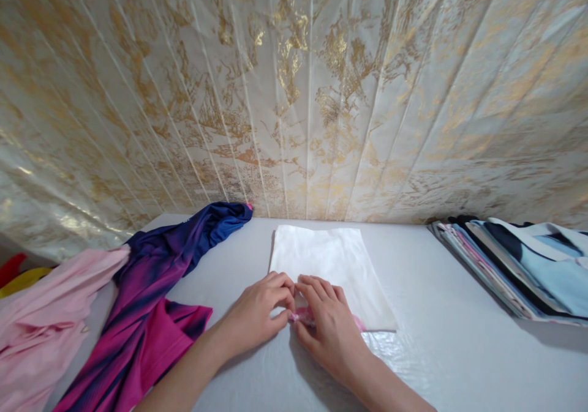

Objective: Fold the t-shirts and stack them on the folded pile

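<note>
A flat white packet [328,262], a folded white cloth in clear plastic, lies on the pale table [441,314] in front of me. Both my hands rest on its near edge, side by side. My left hand [257,311] has its fingers curled and pinches a small pink strip [301,318] at that edge. My right hand [324,320] presses down on the same edge with fingers bent, touching the pink strip. Clear plastic [390,344] shines just right of my right wrist.
A blue, purple and magenta garment [151,302] sprawls at the left, with a pink cloth [41,320] beside it. A stack of folded garments in bags [523,265] sits at the right. A gold-marbled wall [294,93] stands behind the table.
</note>
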Demonstrator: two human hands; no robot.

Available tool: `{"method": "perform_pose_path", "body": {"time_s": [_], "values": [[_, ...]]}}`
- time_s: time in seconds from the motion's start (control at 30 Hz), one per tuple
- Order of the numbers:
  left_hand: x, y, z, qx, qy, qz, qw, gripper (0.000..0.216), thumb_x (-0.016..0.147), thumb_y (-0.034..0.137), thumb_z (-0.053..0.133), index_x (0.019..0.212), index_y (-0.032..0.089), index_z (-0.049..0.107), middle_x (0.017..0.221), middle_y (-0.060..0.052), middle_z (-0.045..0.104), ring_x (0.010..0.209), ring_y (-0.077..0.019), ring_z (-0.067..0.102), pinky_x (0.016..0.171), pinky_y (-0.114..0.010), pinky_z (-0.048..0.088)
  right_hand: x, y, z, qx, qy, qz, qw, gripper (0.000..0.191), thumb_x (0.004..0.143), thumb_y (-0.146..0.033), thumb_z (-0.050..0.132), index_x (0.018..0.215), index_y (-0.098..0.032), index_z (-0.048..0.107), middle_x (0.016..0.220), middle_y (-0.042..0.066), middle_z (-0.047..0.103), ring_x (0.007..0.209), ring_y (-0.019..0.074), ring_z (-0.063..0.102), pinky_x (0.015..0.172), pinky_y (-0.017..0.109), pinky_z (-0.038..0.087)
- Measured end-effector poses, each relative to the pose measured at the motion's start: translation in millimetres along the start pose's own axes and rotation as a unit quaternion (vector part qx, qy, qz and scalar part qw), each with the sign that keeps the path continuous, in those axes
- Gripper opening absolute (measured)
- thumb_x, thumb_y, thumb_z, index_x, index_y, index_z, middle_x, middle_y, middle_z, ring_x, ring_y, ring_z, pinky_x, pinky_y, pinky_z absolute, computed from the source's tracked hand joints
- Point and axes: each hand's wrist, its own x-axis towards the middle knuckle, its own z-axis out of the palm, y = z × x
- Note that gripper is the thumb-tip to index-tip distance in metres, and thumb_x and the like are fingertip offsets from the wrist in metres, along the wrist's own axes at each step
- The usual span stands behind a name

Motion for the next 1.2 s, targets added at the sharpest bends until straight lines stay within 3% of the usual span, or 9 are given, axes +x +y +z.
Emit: {"method": "perform_pose_path", "body": {"time_s": [0.2,0.43,1.2], "values": [[1.8,1.1,-0.8,-0.004,0.0,-0.003,1.0,0.019,0.078,0.003,0.059,0.075,0.022,0.06,0.099,0.002,0.06,0.1,-0.0151,0.055,0.09,-0.026,0.041,0.4,-0.7,-2.9,0.007,-0.009,0.002,1.0,0.032,0.087,-0.024,0.055,0.119,-0.021,0.056,0.13,0.008,0.058,0.121,0.0271,0.047,0.098,0.044,0.032],[1.8,-0.5,-0.1,-0.01,0.002,-0.002,1.0,0.02,0.077,0.002,0.059,0.074,0.022,0.06,0.099,0.002,0.06,0.101,-0.0151,0.054,0.089,-0.025,0.04,-1.3,1.0,1.2,0.004,-0.004,-0.002,1.0,0.045,0.076,-0.015,0.059,0.121,-0.02,0.055,0.131,0.008,0.057,0.123,0.0275,0.044,0.1,0.043,0.03],[2.4,0.9,-0.7,-0.02,-0.004,-0.01,1.0,0.018,0.078,0.004,0.059,0.074,0.022,0.061,0.099,0.002,0.06,0.1,-0.0152,0.054,0.09,-0.026,0.04,0.1,4.5,6.8,-0.02,0.01,-0.02,1.0,0.041,0.081,-0.018,0.062,0.121,-0.02,0.053,0.13,0.01,0.058,0.121,0.0309,0.046,0.096,0.047,0.034]]}}
